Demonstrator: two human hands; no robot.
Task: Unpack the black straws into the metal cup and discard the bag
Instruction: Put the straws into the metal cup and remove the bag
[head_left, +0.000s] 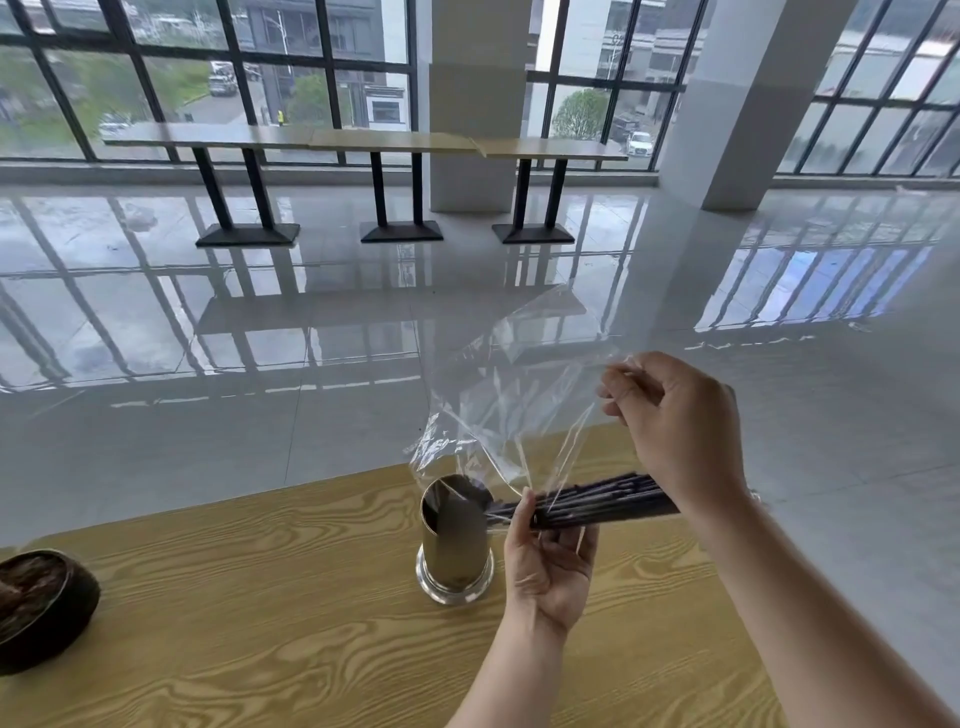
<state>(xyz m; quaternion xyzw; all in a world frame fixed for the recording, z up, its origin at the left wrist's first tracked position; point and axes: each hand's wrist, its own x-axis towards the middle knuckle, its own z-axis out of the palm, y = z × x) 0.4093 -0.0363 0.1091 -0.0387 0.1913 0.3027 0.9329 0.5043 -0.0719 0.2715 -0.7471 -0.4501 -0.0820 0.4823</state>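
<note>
The left hand (550, 558) is clamped around a bundle of black straws (597, 501), thumb over the top and fingers wrapped beneath, holding them just above the wooden tabletop (260, 597). The bundle's long axis runs nearly level, left to right: its left tips reach the rim of the metal cup (454, 540), which stands upright on the tabletop just to the left of that hand, while its right end disappears behind the right wrist. The right hand (675, 421) is higher, fingers pinched together on an edge of the clear plastic bag (498, 400), which billows up and leftward above the cup — it looks loose and mostly free of the straws, though whether some film still wraps the bundle is hard to tell.

The coming move turns on that axis. The straws lie roughly crosswise to the cup's upright mouth, so my judgement is that the left hand, the nearer one, must tip the bundle toward vertical before lowering it in, while the right draws the bag clear for discarding. A dark bowl (41, 608) sits well apart at the tabletop's left edge.
</note>
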